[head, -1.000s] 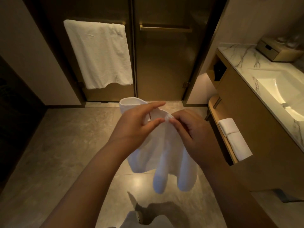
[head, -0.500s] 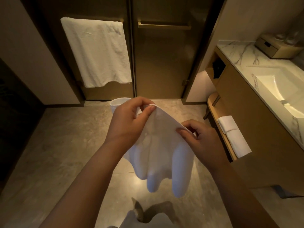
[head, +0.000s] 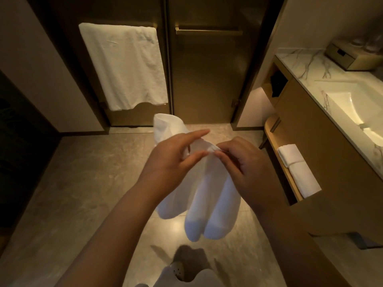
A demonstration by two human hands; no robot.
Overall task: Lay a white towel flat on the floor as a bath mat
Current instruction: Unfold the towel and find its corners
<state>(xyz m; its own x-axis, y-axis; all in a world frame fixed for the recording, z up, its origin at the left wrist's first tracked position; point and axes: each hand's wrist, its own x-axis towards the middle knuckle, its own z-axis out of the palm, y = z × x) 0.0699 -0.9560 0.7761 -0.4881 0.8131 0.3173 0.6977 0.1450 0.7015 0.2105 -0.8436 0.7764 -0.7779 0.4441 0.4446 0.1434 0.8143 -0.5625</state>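
A white towel [head: 209,199] hangs in loose folds in the air in front of me, above the grey stone floor [head: 68,193]. My left hand [head: 174,158] pinches its top edge between thumb and fingers. My right hand [head: 242,164] grips the same edge right beside it, so that the two hands almost touch. One corner of the towel sticks up behind my left hand. The lower folds end well above the floor.
Another white towel [head: 126,67] hangs on a rail on the left shower door. A bare rail [head: 208,32] crosses the right door. At right stands a vanity with a marble top [head: 306,65], a lit sink [head: 352,106] and folded towels [head: 298,168] on its shelf.
My hands were together, spread apart along the towel's edge half a second ago, and have come back together at the top edge. The towel hangs bunched again.
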